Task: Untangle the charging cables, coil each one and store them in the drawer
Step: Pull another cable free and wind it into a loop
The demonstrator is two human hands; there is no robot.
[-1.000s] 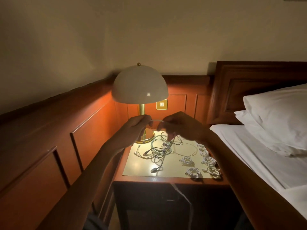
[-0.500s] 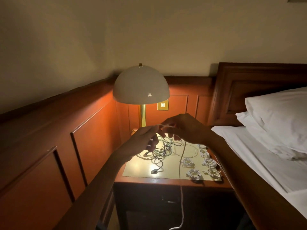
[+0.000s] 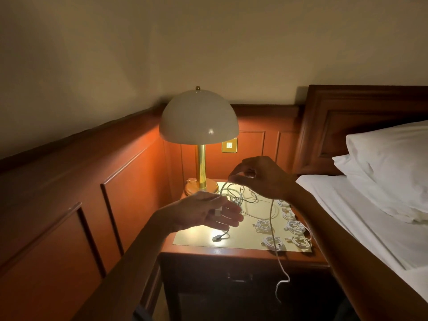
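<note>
Leftmost, the left hand [image 3: 203,212] hovers over the near-left part of the bench [image 3: 231,251]. Its thumb and fingers pinch the plug end of a white cable [image 3: 272,228], and its other fingers are fairly straight. Behind it stands the lamp [image 3: 199,117]. Just below it on the bench lies a dark plug [image 3: 216,238], whose lead runs back toward the tangle [image 3: 238,198] of uncoiled cables at the centre. Farther right and higher, the right hand [image 3: 261,177] pinches the same white cable between thumb and fingertips.

Orientation: the cable's short first run rises from the left hand up and rightward to the right hand. Its long axis then turns near-vertical and drops past the bench's front edge. The free end points down in front of the drawer [image 3: 238,278], which appears closed in the dim light.

To the right lie several coiled cables [image 3: 294,227], apart from the tangle, and beyond them the bed [image 3: 347,205].

Hazards, as judged: the hanging run crosses directly over a near coil, so winding it in quickly could snag that coil and drag it off the edge. The slack between the hands sits close above the tangle and could hook a loop, pulling the knot tighter.
</note>
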